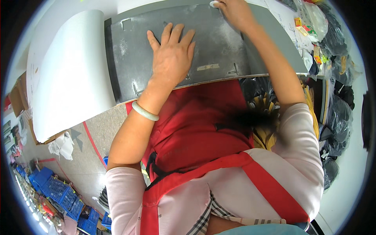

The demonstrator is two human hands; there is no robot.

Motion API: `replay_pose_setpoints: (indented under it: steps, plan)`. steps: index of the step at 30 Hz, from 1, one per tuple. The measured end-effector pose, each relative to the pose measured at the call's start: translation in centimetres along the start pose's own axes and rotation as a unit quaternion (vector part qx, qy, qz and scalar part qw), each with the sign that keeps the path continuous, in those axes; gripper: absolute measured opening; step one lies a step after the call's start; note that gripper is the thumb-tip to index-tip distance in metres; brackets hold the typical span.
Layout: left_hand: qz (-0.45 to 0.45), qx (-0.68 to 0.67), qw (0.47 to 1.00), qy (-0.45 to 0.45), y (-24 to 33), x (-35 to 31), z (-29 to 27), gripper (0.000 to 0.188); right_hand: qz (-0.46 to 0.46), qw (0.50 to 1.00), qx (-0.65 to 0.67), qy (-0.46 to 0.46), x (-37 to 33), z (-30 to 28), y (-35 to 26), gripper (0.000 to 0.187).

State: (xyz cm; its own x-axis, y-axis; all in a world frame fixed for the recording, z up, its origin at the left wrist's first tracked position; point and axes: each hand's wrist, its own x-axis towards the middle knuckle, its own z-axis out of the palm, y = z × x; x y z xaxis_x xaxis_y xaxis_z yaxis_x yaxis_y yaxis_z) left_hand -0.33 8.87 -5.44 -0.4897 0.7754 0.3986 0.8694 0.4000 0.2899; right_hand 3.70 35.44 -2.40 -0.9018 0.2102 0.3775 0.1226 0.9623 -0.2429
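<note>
A dark grey template board [211, 43] with small cut slots and whitish smudges lies on the table. Fingers spread, my left hand [171, 55] rests flat on its middle. My right hand [236, 13] is at the board's far edge, its fingers closed on a small white piece [214, 4] that looks like tailor's chalk. The fingers partly hide that piece. A smooth grey sheet [280, 45] extends out from under the board on the right. A strip of tan tape [208, 67] sticks to the board near its front edge.
Left of the board, a large white sheet [70, 74] curls over the table edge. Small boxes [300, 26] and plastic bags [337, 35] crowd the right end. Blue crates [62, 194] stand on the floor at lower left, and yellow material [263, 137] hangs below the table.
</note>
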Motion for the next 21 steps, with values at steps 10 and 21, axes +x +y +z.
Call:
replay_pose_setpoints:
  steps: [10,21]
  plan:
    - [-0.004,-0.001,1.0,0.005,0.3,0.1,0.1,0.034,0.17,0.98,0.088,0.046,-0.4,1.0,2.2,0.021]
    - [-0.008,0.032,0.999,-0.002,0.6,-0.1,0.4,0.036,0.187,0.902,0.389,-0.016,3.5,1.7,-4.7,0.012]
